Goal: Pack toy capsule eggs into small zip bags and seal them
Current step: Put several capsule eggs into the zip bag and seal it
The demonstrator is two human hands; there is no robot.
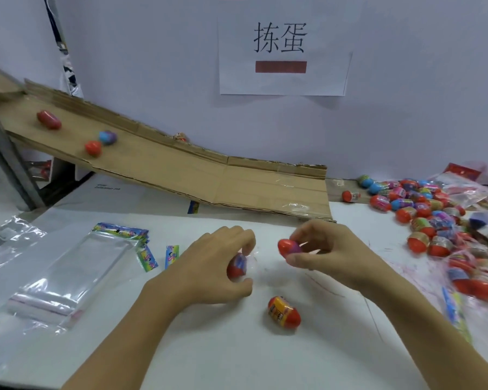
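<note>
On the white table (237, 356) the left hand (209, 266) curls its fingers and thumb around one red capsule egg with a blue printed band (236, 267), which seems to sit already inside a thin clear small bag (251, 263); this bag is hard to make out, only some shine shows beside the fingers. The right hand (324, 249) pinches a second red egg with a purple half (289, 247) between thumb and fingertips, just right of the left hand and lifted a little over the table. A third egg, red with a yellow printed wrapper (283, 311), lies free on the table, near to the camera and between the two forearms. On the left lies a flat stack of clear zip bags with colourful header cards (76, 274); I cannot count how many are in it. Two more loose colourful cards (159, 256) lie just right of the stack. On the sloped brown cardboard ramp (195, 175) at the far left three eggs (49, 119) are visible, blurred. At the far right lies a big pile of coloured capsule eggs (434, 218), too many and too blurred for counting, and cut off by the right edge. On the far wall hangs a white paper sign with two printed characters (282, 54).
</note>
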